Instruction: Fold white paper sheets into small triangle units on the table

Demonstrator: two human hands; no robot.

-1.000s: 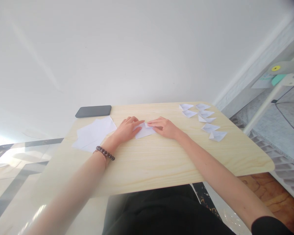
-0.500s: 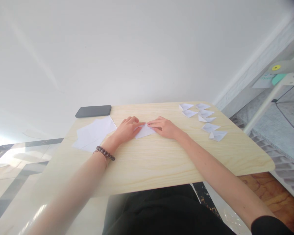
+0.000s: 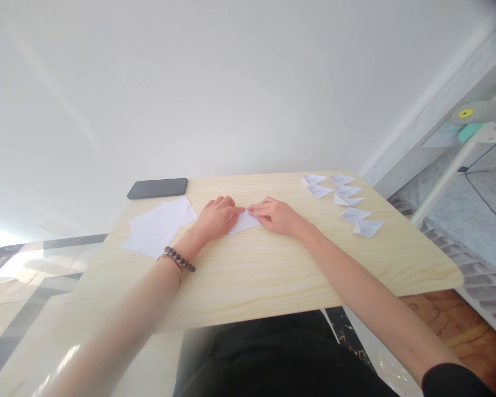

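A small folded piece of white paper (image 3: 243, 221) lies on the table between my two hands. My left hand (image 3: 220, 216) grips its left side, thumb and forefinger closed on the paper near the top point. From the other side, my right hand (image 3: 275, 214) pinches the right part, fingertips close to the left ones. Both hands partly cover the paper, so its outer corners are hidden. Loose white sheets (image 3: 159, 223) lie fanned out beside my left wrist.
Several folded white paper pieces (image 3: 367, 227) stand in rows at the right of the wooden table (image 3: 248, 286). A dark phone (image 3: 157, 188) lies at the back left corner. Behind the table rises a white wall (image 3: 231, 94); a white metal frame (image 3: 450, 165) stands at the right.
My left thumb has shifted slightly up toward the forefinger on the paper. My right hand keeps almost the same place.
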